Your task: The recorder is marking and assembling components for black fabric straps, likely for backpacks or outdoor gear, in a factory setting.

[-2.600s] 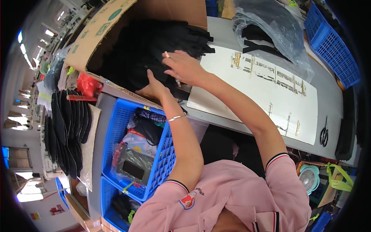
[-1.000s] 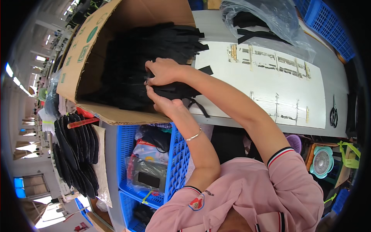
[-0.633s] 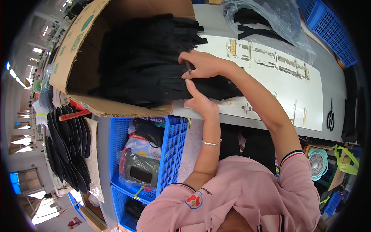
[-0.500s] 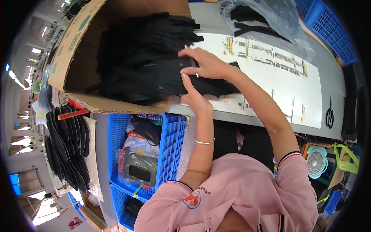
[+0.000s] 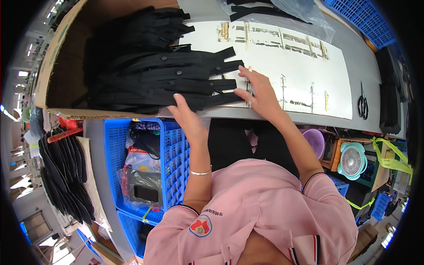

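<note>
A heap of black fabric strips spills from the cardboard box onto the table, with loose ends fanned to the right. Small dark round pieces show on several strips. My left hand is at the heap's near edge, thumb raised and apart from the other fingers, which are partly hidden against the strips. My right hand, wearing a ring, hovers by the strip ends over the white board. Its thumb and fingers are spread, with nothing visible between them.
Black scissors lie at the table's right. Clear plastic with black pieces sits at the back, beside a blue basket. Below the table's near edge stand a blue crate with bagged items and a small fan.
My hands have moved apart; before, they were close together on the strips. The strips' ends now lie fanned out on the board. The whole view has shifted.
</note>
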The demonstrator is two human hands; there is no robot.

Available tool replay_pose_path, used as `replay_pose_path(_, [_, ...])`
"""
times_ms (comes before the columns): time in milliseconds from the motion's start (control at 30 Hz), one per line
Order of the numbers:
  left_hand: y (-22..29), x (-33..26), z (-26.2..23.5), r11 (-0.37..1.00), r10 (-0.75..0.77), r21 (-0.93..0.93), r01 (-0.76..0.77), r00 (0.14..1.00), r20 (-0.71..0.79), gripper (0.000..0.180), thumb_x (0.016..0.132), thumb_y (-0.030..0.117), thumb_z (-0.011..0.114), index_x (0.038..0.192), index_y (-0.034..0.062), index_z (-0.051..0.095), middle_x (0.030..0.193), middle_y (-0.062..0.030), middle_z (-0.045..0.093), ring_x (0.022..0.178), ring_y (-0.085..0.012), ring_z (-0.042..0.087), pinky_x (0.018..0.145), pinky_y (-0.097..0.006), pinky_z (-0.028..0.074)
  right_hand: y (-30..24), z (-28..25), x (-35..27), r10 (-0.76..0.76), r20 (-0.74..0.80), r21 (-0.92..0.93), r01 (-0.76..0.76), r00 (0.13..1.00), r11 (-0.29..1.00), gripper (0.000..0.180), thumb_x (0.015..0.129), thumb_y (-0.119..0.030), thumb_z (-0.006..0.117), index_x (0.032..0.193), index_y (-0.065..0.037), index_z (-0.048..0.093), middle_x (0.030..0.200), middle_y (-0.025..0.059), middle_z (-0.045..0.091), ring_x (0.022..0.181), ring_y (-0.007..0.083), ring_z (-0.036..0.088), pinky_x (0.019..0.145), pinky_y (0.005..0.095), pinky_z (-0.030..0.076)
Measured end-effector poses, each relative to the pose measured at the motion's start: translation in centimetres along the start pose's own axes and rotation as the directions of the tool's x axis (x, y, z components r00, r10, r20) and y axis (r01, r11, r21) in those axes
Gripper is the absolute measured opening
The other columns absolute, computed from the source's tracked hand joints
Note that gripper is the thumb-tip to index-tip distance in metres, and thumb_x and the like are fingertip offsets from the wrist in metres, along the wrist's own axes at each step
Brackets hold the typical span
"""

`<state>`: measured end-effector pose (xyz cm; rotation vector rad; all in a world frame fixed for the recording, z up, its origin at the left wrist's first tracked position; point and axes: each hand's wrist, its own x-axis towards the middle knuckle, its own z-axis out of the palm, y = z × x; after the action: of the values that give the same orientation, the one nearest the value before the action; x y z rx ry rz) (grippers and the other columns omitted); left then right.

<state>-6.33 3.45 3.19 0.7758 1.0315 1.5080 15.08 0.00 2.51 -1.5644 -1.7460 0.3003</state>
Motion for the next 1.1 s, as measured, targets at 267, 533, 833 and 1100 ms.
replay_pose_path(267, [-3.8, 4.0, 2.5, 0.973, 0.194, 0.152, -0.174, 0.973, -0.128, 0.068, 0.109, 0.016, 0.047, 0.157, -0.0144, 0.01, 0.161, -0.0281, 0.03, 0.142, -0.0303, 0.04, 0.121, -0.038, 0.027, 0.2, 1.8, -1.2, -0.186, -0.003, -0.316, 0.175, 0.983, 0.932, 0.047, 0.087, -0.034, 0.078, 0.119, -0.005, 0.06, 0.137, 0.0142, 0.062, 0.133, 0.0299, 0.053, 0.11, 0.0462, 0.038])
replay_pose_path(533, [-4.7, 5.5, 3.1, 0.864, 0.32, 0.451, -0.225, 0.936, -0.146, 0.08, 0.105, 0.02, 0.054, 0.156, -0.017, 0.005, 0.164, -0.0362, 0.014, 0.152, -0.0397, 0.023, 0.127, -0.041, 0.012, 0.6, 1.1, -2.4, -0.165, -0.063, -0.225, 0.147, 0.984, 0.963, 0.045, 0.086, -0.032, 0.079, 0.118, -0.005, 0.061, 0.13, 0.0144, 0.065, 0.129, 0.0305, 0.055, 0.108, 0.0441, 0.04])
replay_pose_path(833, [-3.3, 1.8, -1.2, 0.749, 0.368, 0.603, -0.274, 0.929, -0.036, 0.077, 0.104, 0.025, 0.062, 0.156, -0.0148, 0.022, 0.165, -0.0306, 0.021, 0.152, -0.0325, 0.027, 0.127, -0.042, 0.017, 1.0, 0.1, -4.0, -0.218, -0.124, -0.173, 0.195, 0.968, 0.965, 0.028, 0.08, -0.01, 0.083, 0.103, -0.008, 0.067, 0.1, 0.0066, 0.072, 0.097, 0.0281, 0.067, 0.092, 0.0384, 0.05])
replay_pose_path(1100, [-4.1, 1.5, -3.1, 0.766, 0.453, 0.535, -0.356, 0.89, -0.055, 0.066, 0.086, 0.006, 0.082, 0.139, -0.0082, 0.045, 0.147, -0.0195, 0.046, 0.137, -0.0274, 0.046, 0.119, -0.039, 0.036, 4.9, -6.2, -5.7, 0.256, -0.156, 0.201, -0.223, 0.954, 0.954, 0.022, 0.091, -0.005, 0.072, 0.109, -0.009, 0.062, 0.089, 0.0068, 0.067, 0.082, 0.0201, 0.066, 0.073, 0.0332, 0.052])
